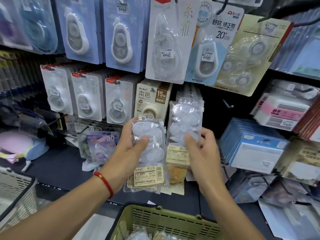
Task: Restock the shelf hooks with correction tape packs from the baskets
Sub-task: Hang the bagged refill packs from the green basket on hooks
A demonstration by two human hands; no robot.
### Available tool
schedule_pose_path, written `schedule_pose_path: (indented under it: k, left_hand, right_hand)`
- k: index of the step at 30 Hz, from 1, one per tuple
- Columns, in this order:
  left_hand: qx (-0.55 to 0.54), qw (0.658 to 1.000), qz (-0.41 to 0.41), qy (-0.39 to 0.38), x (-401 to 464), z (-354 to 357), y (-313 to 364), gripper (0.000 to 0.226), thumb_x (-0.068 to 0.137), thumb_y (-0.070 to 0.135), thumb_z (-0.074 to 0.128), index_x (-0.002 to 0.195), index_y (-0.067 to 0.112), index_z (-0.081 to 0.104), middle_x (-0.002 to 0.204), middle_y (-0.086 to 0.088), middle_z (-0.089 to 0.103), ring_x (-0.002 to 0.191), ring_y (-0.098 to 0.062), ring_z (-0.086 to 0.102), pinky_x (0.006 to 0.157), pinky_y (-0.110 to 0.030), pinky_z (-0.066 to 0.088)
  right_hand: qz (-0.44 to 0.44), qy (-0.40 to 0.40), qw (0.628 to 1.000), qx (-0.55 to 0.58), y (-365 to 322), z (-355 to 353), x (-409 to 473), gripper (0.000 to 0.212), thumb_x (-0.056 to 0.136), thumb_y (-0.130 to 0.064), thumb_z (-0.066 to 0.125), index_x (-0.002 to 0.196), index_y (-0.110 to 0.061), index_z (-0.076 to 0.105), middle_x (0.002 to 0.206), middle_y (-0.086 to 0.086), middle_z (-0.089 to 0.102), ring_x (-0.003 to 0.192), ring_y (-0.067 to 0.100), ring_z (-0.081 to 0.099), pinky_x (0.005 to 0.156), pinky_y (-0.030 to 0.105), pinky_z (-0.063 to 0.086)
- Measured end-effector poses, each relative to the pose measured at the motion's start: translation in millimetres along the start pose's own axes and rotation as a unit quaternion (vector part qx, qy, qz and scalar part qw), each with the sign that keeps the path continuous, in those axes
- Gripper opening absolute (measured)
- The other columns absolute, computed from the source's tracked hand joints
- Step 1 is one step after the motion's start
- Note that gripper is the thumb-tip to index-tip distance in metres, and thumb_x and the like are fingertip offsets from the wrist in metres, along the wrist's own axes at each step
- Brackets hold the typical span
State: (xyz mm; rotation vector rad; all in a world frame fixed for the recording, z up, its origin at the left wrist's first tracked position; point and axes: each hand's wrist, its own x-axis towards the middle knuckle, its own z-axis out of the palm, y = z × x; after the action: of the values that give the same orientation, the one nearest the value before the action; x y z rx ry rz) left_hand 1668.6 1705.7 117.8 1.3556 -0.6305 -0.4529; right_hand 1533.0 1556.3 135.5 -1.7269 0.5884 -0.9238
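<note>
**Two hands on clear tape packs at the hooks**

At the far left edge, low down, sits the corner of a white basket [16, 191], and above it dark shelving with blurred goods. Further in, three white-carded packs [86, 99] hang side by side on a lower row of hooks, with larger blue-carded packs [97, 30] on the row above them.

The left hand [128, 153], a red cord bracelet [104, 181] at its wrist, grips a stack of clear packs [149, 153] of correction tape. The thumb lies across the front and the fingers curl round the back. This stack is held upright in front of the shelf, just below a tan pack [152, 99] marked 15M, and its yellowish label sits at the bottom end.

Just beside it to the right is a second bunch of clear packs [186, 123], its top up at the level of the hooks; whether it already hangs on a hook cannot be told. The right hand [202, 153] holds this bunch low down, the thumb pressed on the front and the fingers partly curled behind.

Below both hands, at the bottom edge, is a green basket [173, 220] with more clear packs showing inside.

To the right a bare hook [227, 103] juts from the dark back panel, and beyond it hang blue packets [251, 144] and a pink-striped pack [284, 110].
</note>
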Motion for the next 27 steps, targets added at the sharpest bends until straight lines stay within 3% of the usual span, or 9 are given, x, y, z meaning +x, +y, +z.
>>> schedule_pose_path:
  k: [4,7,9,15,18,21,27]
  left_hand:
    - [0.013,1.0,0.011,0.012,0,-1,2,0.051,0.108,0.024,0.056,0.138,0.063,0.043,0.136,0.01,0.068,0.127,-0.018,0.065,0.112,-0.052,0.05]
    - [0.019,0.999,0.025,0.016,-1,-1,5,0.052,0.108,0.022,0.055,0.13,0.068,0.045,0.133,0.011,0.07,0.125,-0.017,0.066,0.109,-0.05,0.052]
    - [0.023,0.999,0.034,0.015,-2,-1,6,0.051,0.108,0.022,0.055,0.135,0.065,0.044,0.133,0.01,0.07,0.125,-0.016,0.066,0.109,-0.049,0.053]
    - [0.027,0.999,0.043,0.015,-3,-3,9,0.05,0.108,0.021,0.054,0.148,0.047,0.04,0.133,0.004,0.07,0.125,-0.021,0.066,0.111,-0.052,0.051]
    - [0.035,0.998,0.049,0.02,-4,-2,10,0.054,0.107,0.022,0.057,0.151,0.046,0.038,0.135,0.007,0.069,0.126,-0.014,0.065,0.112,-0.049,0.05]
    - [0.053,0.996,0.064,0.031,-5,-2,10,0.063,0.1,0.028,0.066,0.151,0.047,0.035,0.138,0.008,0.067,0.126,-0.006,0.064,0.112,-0.044,0.051]
    - [0.035,0.997,0.066,0.022,-4,5,6,0.079,0.08,0.034,0.08,0.148,0.044,0.039,0.122,0.007,0.076,0.111,-0.013,0.074,0.089,-0.037,0.064]
  right_hand:
    - [-0.02,0.034,0.999,-0.013,-6,-13,16,0.011,0.101,-0.037,0.064,0.111,-0.034,0.06,0.082,0.003,0.069,0.074,0.015,0.061,0.075,0.05,0.053]
    - [-0.011,0.021,1.0,0.012,-10,-14,18,0.014,0.101,-0.033,0.067,0.114,-0.03,0.062,0.077,-0.002,0.071,0.073,0.025,0.066,0.076,0.05,0.057]
    - [-0.003,0.02,0.999,0.04,-12,-14,15,0.016,0.101,-0.031,0.068,0.116,-0.027,0.063,0.084,0.004,0.078,0.08,0.033,0.073,0.076,0.053,0.059]
    - [-0.002,0.035,0.999,0.037,-8,-14,12,0.023,0.099,-0.036,0.07,0.118,-0.026,0.064,0.085,0.0,0.08,0.075,0.019,0.07,0.075,0.051,0.058]
    - [0.007,0.032,0.999,-0.026,-4,-16,15,0.032,0.099,-0.043,0.069,0.125,-0.028,0.061,0.102,-0.004,0.079,0.089,0.013,0.073,0.081,0.044,0.059]
    - [-0.036,0.05,0.98,-0.19,1,-15,11,0.051,0.097,-0.049,0.065,0.142,-0.03,0.05,0.132,-0.01,0.058,0.112,0.008,0.06,0.095,0.036,0.052]
    - [-0.056,-0.154,0.979,-0.122,-1,12,-7,0.017,0.099,-0.046,0.068,0.111,-0.034,0.073,0.101,-0.019,0.075,0.093,0.001,0.069,0.079,0.021,0.055]
